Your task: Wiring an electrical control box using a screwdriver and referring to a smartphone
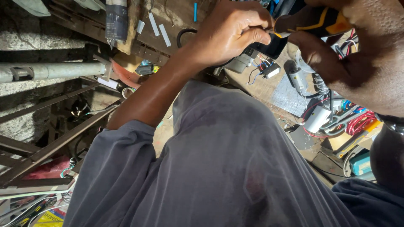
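Pinching the metal shaft of the screwdriver (309,21) between thumb and fingertips, the left hand (229,31) sits just left of the black-and-orange handle, its grip clenched on the shaft tip. Right of that handle, the right hand (357,59) wraps it from above, clenched too. Below the screwdriver, on the cluttered tabletop (290,98), lie a small wired module (269,69) and a white capacitor (316,120) among red wires (360,122). My judgement: the tip could slip and jab the pinching fingers, or a loosened part could drop into that clutter.
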